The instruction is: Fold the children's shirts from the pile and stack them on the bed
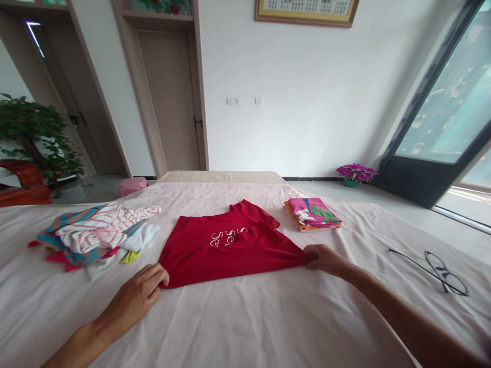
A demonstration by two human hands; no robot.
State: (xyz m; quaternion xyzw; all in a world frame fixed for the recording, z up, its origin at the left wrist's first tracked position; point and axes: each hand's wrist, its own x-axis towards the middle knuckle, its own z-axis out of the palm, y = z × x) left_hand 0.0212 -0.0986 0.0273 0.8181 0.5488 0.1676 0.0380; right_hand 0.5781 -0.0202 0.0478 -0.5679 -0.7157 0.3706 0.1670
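Observation:
A red T-shirt (218, 260) with white lettering lies on the pale, draped cloth (268, 327) in front of me. My left hand (143, 286) is closed on the shirt's near left corner. At the near right corner, my right hand (324, 258) pinches the fabric between thumb and fingers. The shirt's near edge is stretched between both hands, while its far side with a sleeve lies somewhat creased.
To the left sits a loose heap of clothes (95, 235), striped and coloured. Folded clothes, pink over orange (312, 213), lie beyond my right hand. Eyeglasses (441, 273) rest at far right. A pink stool (133, 185) and potted flowers (356, 174) stand on the floor.

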